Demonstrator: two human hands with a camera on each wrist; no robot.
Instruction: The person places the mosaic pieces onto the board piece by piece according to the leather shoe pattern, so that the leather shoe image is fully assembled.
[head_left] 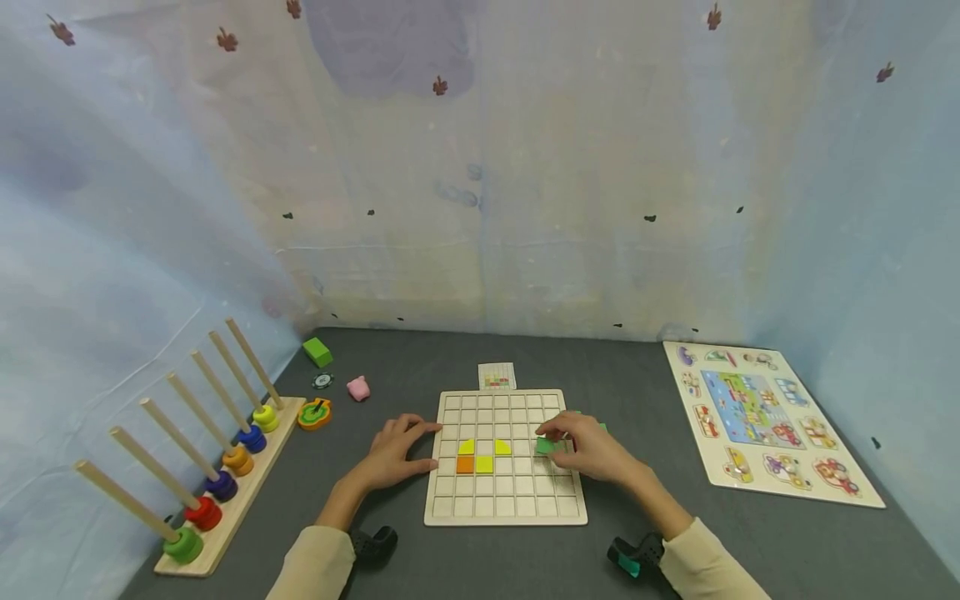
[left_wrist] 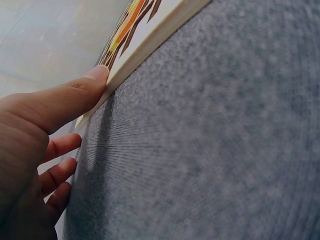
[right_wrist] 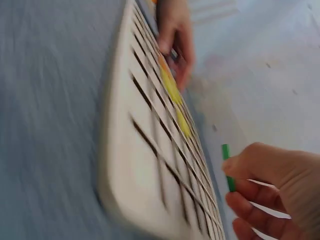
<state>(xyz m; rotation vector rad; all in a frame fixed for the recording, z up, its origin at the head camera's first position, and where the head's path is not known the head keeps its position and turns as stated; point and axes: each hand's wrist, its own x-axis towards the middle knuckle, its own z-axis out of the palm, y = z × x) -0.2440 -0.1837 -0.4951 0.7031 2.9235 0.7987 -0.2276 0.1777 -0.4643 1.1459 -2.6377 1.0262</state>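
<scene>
— Right hand?
— It pinches a green tile just over the grid board — left hand lies flat against the board's edge.
— Risk?
— The tile probably catches a cell wall and tips; the wrist view is blurred.

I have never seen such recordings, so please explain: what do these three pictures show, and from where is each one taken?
A person works with bare hands. One camera sits on the head, one on each wrist. On the grey table lies a wooden grid board with some yellow and orange tiles. The left hand rests against the board's left edge; its wrist view shows the thumb touching that edge. The right hand pinches a green tile over the board. A ring stacker stands left, a picture puzzle lies right.
</scene>
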